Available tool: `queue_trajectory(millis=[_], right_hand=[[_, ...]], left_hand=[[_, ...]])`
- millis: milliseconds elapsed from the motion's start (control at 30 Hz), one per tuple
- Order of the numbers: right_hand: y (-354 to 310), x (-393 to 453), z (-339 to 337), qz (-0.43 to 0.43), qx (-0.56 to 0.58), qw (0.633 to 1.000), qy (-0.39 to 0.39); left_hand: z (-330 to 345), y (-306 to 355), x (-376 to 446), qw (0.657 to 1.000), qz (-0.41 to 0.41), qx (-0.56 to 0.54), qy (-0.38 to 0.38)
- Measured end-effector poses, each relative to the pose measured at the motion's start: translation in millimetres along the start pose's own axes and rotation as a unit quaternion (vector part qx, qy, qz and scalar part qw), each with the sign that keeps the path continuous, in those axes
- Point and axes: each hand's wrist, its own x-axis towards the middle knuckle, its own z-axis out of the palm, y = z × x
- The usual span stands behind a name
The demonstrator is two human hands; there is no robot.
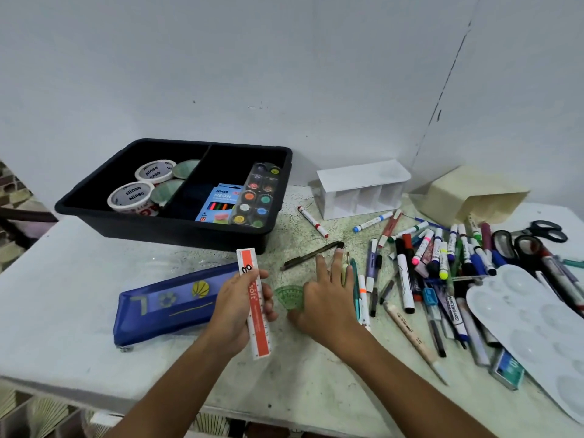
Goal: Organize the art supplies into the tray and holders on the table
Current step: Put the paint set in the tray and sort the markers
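Observation:
My left hand (pixel 237 306) grips an orange and clear ruler (pixel 254 298) upright above the table, beside a blue pencil case (pixel 167 303). My right hand (pixel 327 295) lies with fingers spread flat on a green protractor (pixel 289 297) and other clear green rulers on the table. A black two-part tray (pixel 177 229) stands at the back left; it holds tape rolls (pixel 131 196), a neon crayon box (pixel 218 205) and a watercolour set (pixel 257 197). A white divided holder (pixel 360 189) and a cream holder (pixel 474 192) lie tipped on their sides at the back right.
A heap of markers and pens (pixel 442 270) covers the right side, with black scissors (pixel 548 230) and a white paint palette (pixel 531 327). A black pen (pixel 311 254) and a red-capped marker (pixel 313 221) lie loose near the tray. The table's front edge (pixel 126 403) is close.

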Motion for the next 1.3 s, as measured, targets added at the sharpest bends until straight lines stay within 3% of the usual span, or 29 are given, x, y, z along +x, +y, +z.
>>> queue_trajectory(millis=[133,200,300,400,500,567,633,700,767,867,933,1000,1167,1300], right_hand=[[-1,-4,1,-0.027,-0.023,0.999,0.010],[1,-2,5,-0.049,0.006,0.993,0.111],[6,0,5,-0.062,0.123,0.949,0.283],[15,-1,-2,-0.045,0.216,0.914,0.340],[16,-12,-5,-0.069,0.240,0.899,0.360],[14,-20,-6,-0.117,0.248,0.903,0.330],[14,-27,-10,-0.152,0.288,0.913,0.244],[21,-29,-21,-0.142,0.367,0.908,0.143],[37,-22,-29,-0.084,0.430,0.891,0.114],[77,6,-27,0.038,0.316,0.928,0.193],[97,21,-23,0.097,0.172,0.970,0.141],[104,28,-18,0.101,0.081,0.989,0.069],[97,33,-12,0.110,0.092,0.989,0.032],[88,31,-6,0.124,0.064,0.988,0.062]], left_hand=[[0,-1,2,1.000,0.003,0.003,0.004],[1,-2,2,1.000,0.000,-0.007,0.005],[8,-4,2,0.999,-0.008,-0.035,0.016],[20,-9,4,0.996,-0.016,-0.074,0.039],[35,-17,3,0.992,-0.052,-0.111,0.027],[44,-21,6,0.986,-0.081,-0.143,-0.005],[50,-22,9,0.979,-0.111,-0.169,-0.034],[53,-20,11,0.979,-0.126,-0.137,-0.080],[54,-19,10,0.980,-0.121,-0.106,-0.117],[52,-20,9,0.974,-0.139,-0.134,-0.120],[50,-22,9,0.973,-0.146,-0.138,-0.113],[47,-24,10,0.975,-0.148,-0.127,-0.107],[41,-24,11,0.978,-0.143,-0.115,-0.103],[38,-24,14,0.978,-0.140,-0.114,-0.100]])
